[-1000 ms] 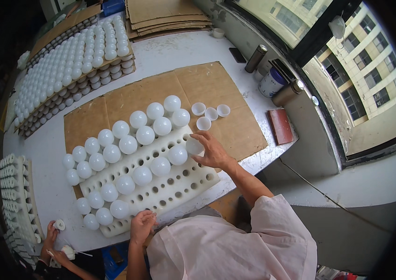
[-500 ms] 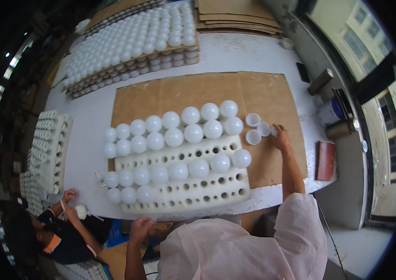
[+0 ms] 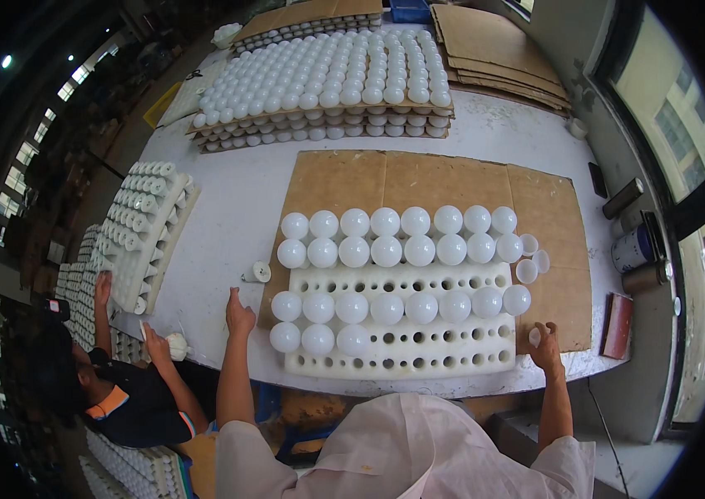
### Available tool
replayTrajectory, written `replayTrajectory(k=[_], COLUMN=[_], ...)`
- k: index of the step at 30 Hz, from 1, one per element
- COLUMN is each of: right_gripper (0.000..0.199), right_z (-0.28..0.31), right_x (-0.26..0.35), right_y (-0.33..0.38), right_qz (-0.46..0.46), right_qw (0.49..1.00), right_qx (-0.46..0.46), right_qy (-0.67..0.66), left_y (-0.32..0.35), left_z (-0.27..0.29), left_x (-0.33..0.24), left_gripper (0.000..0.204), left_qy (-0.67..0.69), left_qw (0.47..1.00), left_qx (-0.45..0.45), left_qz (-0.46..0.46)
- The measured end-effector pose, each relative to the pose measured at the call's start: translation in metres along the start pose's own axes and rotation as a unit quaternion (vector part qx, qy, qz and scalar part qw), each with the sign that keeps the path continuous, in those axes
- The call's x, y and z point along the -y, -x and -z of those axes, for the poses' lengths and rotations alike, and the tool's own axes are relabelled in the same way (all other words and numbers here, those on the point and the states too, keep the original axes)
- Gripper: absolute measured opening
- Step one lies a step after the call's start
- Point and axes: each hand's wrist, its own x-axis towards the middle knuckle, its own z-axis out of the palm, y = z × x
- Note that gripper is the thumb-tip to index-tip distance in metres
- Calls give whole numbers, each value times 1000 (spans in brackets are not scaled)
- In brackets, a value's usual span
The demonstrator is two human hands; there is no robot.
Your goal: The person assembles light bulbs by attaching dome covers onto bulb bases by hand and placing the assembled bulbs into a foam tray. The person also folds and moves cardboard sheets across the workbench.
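Evidently the right hand (image 3: pixel 546 348) has its fingers closed lightly around a small white cup (image 3: pixel 534 337), pinched at the side, perhaps because a thin shell would dent under a firmer grip. The left hand (image 3: pixel 240 314) appears to hold nothing; its fingers are half curled, with the index stretched toward a white lamp base (image 3: pixel 260 272) lying on its side on the counter (image 3: pixel 223 216), just beyond the fingertips and easy to take from there.

Between the hands sits a white foam tray (image 3: pixel 419 350), whose holes apparently keep the round white bulbs (image 3: pixel 386 308) upright and from rolling. Three rows run full across; the nearest has bulbs only at its left, leaving open holes to the right. Three loose cups (image 3: pixel 526 271) stand close together just right of the far rows, likely for the right hand's reach.

A cardboard sheet (image 3: pixel 444 179) lies beneath, probably to cushion. At the left, another foam tray (image 3: pixel 130 283) carries more lamp bases; at the far side, layered bulbs (image 3: pixel 319 87) rest on cardboard, presumably so the tiers bear evenly.
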Motion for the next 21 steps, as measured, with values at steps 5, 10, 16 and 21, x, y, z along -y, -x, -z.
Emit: replayTrajectory(k=[5,10,16,21], right_gripper=[81,84,80,83], right_z=[36,64,59,61], right_x=[68,116,142,173], right_y=[58,95,95,65], right_qz=[-95,-177,-208,-126], right_qw=[993,960,799,662], right_qx=[-13,-116,-143,-73], right_qy=[-74,-185,-546,-735], left_y=[-95,-147,-144,-101], left_z=[-39,-61,-77,-17], left_x=[2,0,-3,-1], left_gripper=[74,72,53,46], left_qy=[-104,-57,-8,446], left_qw=[990,996,999,894], left_qx=[66,9,-38,-29], left_qz=[-70,-61,-6,20])
